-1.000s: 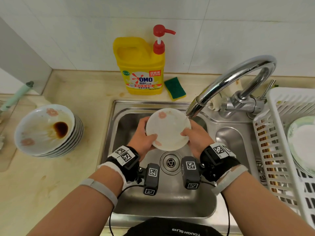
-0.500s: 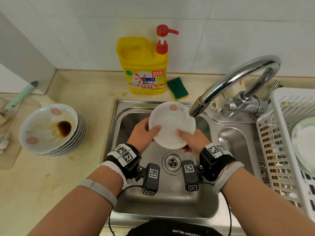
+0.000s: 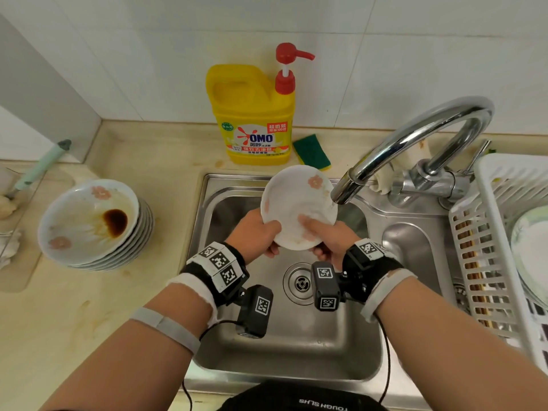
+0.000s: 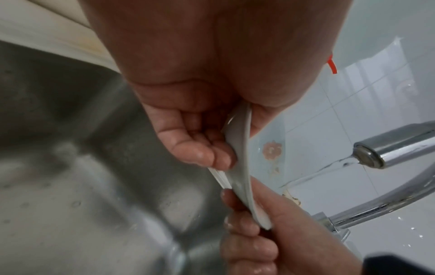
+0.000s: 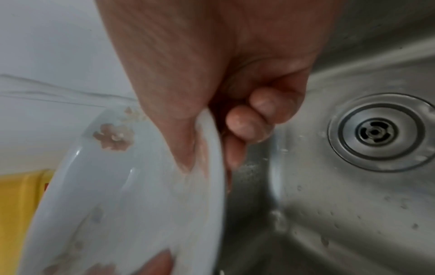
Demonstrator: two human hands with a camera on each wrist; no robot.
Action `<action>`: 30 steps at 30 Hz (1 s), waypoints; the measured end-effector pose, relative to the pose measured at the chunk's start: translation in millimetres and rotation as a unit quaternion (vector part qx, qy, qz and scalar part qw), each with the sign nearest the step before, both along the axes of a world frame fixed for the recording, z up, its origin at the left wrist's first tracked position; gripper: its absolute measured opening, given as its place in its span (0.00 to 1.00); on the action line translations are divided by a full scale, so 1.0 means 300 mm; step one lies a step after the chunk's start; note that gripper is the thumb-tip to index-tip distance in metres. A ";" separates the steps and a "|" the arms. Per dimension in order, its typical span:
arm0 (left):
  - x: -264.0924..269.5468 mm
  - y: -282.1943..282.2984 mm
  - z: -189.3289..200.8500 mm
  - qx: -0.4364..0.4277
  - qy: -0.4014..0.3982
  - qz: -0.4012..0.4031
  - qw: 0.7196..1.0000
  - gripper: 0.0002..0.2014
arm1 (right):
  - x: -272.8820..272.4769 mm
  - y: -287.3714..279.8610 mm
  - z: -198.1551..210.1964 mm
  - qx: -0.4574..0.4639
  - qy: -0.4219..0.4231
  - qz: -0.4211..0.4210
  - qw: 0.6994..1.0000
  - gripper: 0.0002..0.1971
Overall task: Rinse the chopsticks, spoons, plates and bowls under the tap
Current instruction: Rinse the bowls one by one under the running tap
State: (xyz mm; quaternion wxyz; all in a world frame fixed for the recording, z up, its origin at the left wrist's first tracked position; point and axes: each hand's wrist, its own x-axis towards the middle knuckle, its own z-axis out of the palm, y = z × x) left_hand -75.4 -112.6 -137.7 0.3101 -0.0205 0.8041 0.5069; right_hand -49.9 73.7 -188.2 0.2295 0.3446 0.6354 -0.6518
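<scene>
Raised toward tap, plate hides sponge corner

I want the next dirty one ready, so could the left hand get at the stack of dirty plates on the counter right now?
Probably not yet: the left hand grips the plate under the tap. The stack of dirty plates sits unobstructed to its left.
</scene>
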 end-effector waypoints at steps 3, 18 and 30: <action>-0.014 -0.023 0.017 -0.023 0.013 -0.028 0.999 0.12 | -0.028 0.025 0.013 0.030 0.009 0.040 0.999 0.29; -0.024 -0.043 -0.012 -0.062 0.062 0.001 0.996 0.07 | -0.007 0.035 0.028 0.086 0.079 0.118 0.986 0.27; 0.021 0.025 0.009 0.078 -0.142 0.077 0.984 0.14 | 0.059 -0.063 -0.009 -0.050 -0.005 0.017 0.999 0.20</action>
